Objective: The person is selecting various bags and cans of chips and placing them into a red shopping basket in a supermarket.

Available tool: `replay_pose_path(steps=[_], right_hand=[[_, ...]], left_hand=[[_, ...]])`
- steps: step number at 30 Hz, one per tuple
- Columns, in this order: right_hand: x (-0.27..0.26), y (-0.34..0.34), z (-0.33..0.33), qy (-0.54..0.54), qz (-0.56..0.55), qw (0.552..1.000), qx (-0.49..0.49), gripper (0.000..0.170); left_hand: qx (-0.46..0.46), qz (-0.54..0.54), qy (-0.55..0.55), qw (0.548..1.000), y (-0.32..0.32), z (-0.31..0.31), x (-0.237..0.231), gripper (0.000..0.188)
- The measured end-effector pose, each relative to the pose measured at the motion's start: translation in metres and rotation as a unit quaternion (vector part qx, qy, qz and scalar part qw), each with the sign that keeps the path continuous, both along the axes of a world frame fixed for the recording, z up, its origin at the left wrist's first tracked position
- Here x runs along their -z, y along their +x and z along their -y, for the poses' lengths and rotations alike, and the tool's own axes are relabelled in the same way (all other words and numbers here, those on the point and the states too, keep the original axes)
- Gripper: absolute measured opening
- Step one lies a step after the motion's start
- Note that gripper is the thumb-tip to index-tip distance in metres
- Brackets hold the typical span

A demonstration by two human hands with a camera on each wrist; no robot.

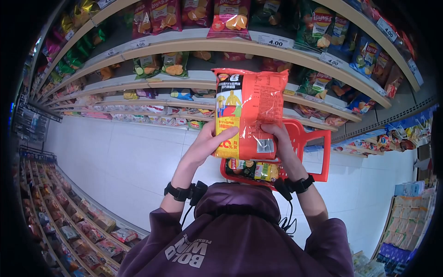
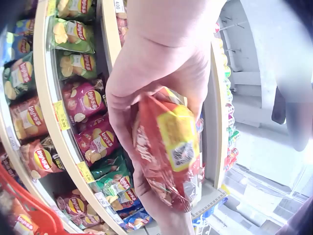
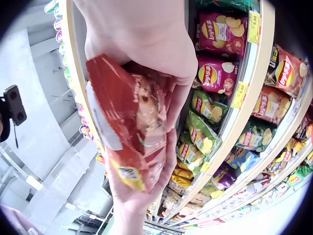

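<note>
The shelves (image 1: 184, 45) carry rows of chip bags (image 1: 230, 16), with price tags (image 1: 275, 41) along their edges. Packs (image 1: 264, 171) lie in the red basket (image 1: 295, 124).

The Lay's chip bag (image 1: 256, 113) is orange-red, its nine-o'clock panel (image 1: 228, 115) black on top and yellow below. The shopping basket (image 1: 295, 128) toward five o'clock is red, the sweatshirt (image 1: 240, 240) at six o'clock purple with pale lettering (image 1: 188, 254), the wrist straps (image 1: 177, 191) black, the floor (image 1: 124, 157) white.

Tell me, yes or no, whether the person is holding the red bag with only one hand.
No: in the head view, the left hand and right hand both grip the red bag.
</note>
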State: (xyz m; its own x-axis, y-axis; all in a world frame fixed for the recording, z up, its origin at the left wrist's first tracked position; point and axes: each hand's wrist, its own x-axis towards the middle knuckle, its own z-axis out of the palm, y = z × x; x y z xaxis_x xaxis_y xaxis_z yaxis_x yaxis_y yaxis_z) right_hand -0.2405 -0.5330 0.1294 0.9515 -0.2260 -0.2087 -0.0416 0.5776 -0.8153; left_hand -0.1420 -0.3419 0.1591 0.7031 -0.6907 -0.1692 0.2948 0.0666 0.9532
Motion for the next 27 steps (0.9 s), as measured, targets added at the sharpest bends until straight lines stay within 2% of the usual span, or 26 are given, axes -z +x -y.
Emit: replay_pose_path(steps=[1,3,6,9,12,17,20,21,24,27], right_hand=[[-0.004,0.002,0.0,-0.013,-0.009,1.0,0.006,0.051],[-0.018,0.005,-0.003,-0.04,-0.029,0.999,0.018,0.053],[-0.03,0.008,-0.01,-0.126,0.028,0.991,0.031,0.063],[-0.025,0.007,-0.009,-0.273,0.021,0.962,0.018,0.069],[-0.031,0.006,-0.011,-0.224,0.014,0.974,0.009,0.071],[-0.029,0.006,-0.01,-0.209,0.012,0.978,0.011,0.064],[-0.022,0.008,-0.008,-0.124,-0.022,0.992,0.02,0.058],[-0.019,0.009,-0.007,-0.087,-0.034,0.995,0.025,0.056],[-0.015,0.008,-0.003,-0.133,-0.085,0.987,0.023,0.058],[-0.003,0.009,-0.002,-0.209,-0.052,0.976,0.037,0.06]], left_hand=[[0.052,-0.07,0.026,0.996,0.002,-0.004,-0.002,0.05],[0.031,-0.024,0.023,0.999,-0.001,-0.003,0.0,0.048],[-0.001,0.039,0.023,0.999,-0.002,-0.001,0.0,0.05],[-0.006,0.084,0.027,0.996,-0.002,0.001,0.006,0.051],[-0.007,0.082,0.026,0.996,-0.003,0.0,0.004,0.052],[0.003,0.086,0.049,0.995,-0.002,-0.002,0.003,0.052],[-0.029,-0.061,-0.047,0.997,-0.004,0.001,0.004,0.052],[-0.022,-0.086,-0.044,0.995,-0.002,0.0,0.007,0.052],[-0.019,-0.131,-0.04,0.99,0.001,0.0,0.011,0.054],[-0.015,-0.122,-0.039,0.992,0.001,-0.001,0.015,0.054]])
